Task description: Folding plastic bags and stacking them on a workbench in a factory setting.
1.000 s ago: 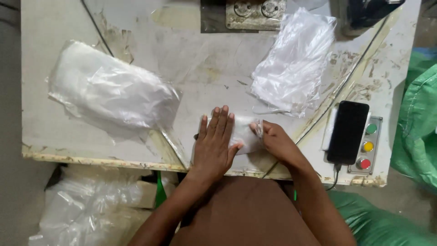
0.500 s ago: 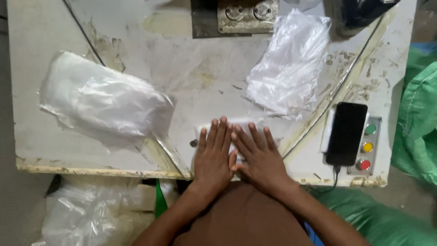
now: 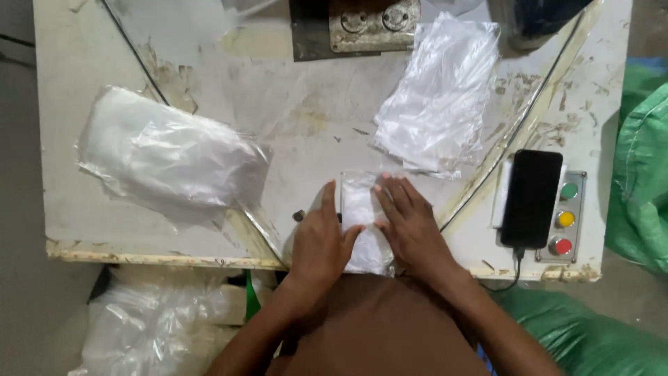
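Head view, looking down on a worn white worktable (image 3: 97, 42). We see a small clear packet (image 3: 360, 209) with white contents lying at the near edge, its long axis running away from the body. Our left hand (image 3: 321, 244) lies flat along the packet's left side and our right hand (image 3: 412, 226) along its right; both are spread open, pressing down, neither clamped, and equally near. A heap of clear plastic bags (image 3: 167, 157) lies well to the left, a second stack of clear bags (image 3: 438, 104) just beyond the right fingertips. A black phone (image 3: 532, 198) rests at far right beside a panel of green, yellow and red buttons (image 3: 565, 218).
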